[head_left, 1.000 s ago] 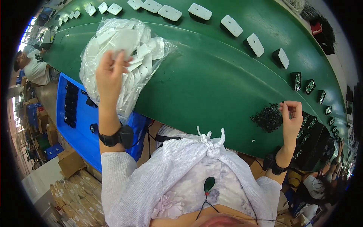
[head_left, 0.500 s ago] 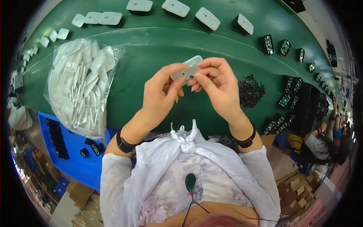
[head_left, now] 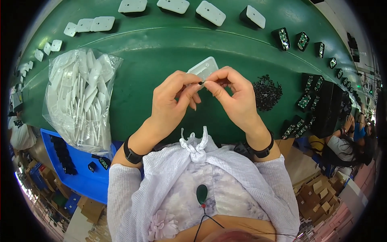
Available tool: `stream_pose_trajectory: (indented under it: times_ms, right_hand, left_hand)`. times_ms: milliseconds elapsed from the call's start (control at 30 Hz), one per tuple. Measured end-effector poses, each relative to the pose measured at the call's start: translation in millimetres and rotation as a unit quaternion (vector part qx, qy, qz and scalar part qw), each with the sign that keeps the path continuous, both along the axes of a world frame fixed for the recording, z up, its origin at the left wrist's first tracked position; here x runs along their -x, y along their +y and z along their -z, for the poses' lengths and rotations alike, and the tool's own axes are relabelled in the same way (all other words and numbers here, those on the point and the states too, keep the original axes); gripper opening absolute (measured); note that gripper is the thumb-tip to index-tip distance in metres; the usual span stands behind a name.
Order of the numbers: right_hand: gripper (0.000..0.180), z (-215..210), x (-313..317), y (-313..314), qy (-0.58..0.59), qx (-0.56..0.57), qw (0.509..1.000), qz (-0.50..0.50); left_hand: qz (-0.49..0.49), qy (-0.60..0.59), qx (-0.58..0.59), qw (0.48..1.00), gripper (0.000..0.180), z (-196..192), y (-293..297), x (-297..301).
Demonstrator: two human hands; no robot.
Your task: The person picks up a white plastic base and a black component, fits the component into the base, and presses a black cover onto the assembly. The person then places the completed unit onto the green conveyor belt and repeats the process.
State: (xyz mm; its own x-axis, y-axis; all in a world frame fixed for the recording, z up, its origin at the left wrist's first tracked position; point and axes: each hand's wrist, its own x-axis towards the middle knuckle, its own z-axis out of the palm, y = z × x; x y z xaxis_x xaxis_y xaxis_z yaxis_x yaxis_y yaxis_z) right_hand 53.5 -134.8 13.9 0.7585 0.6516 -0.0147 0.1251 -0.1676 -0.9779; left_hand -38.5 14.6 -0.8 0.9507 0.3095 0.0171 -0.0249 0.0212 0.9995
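Observation:
In front of my chest, my left hand (head_left: pixel 174 97) and my right hand (head_left: pixel 236 94) meet at the fingertips. Both thumbs and forefingers pinch around a small black part (head_left: pixel 200 83). Directly behind the fingertips is a white plastic cover (head_left: pixel 204 66) with small holes; its lower portion is hidden by my fingers. Whether my fingers hold the cover or it rests on the green surface, I cannot tell. To the right of my right hand lies a pile of small black parts (head_left: pixel 267 92). Left of my left hand, a clear plastic bag (head_left: pixel 78 101) is full of similar white covers.
Black boxes with white covers (head_left: pixel 211 13) line the far side of the green table (head_left: pixel 137 80). Open black boxes with green circuit boards (head_left: pixel 284 39) continue to the right, with more near a large black box (head_left: pixel 327 109). A blue tray (head_left: pixel 82 177) sits lower left. People sit far right.
My left fingertips have come off the cover's face to the small black part, meeting my right fingertips. More of the cover shows above my hands. The far row appears shifted left.

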Motion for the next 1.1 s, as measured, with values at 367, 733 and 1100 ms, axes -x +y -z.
stream_pose_trajectory:
  times_ms: [367, 733, 1100]
  right_hand:
    - [0.006, -4, 3, 8, -0.069, 0.040, 0.996, 0.035]
    - [0.026, 11, 15, 5, -0.046, 0.013, 0.996, 0.081]
    - [0.023, -11, -3, -6, 0.049, 0.079, 0.996, -0.004]
  left_hand:
    - [0.008, 0.081, 0.178, 0.981, 0.018, 2, 2, 0]
    - [-0.021, 0.008, 0.113, 0.993, 0.005, 0, -1, 2]
    - [0.028, 0.060, 0.143, 0.988, 0.007, -2, -2, 4]
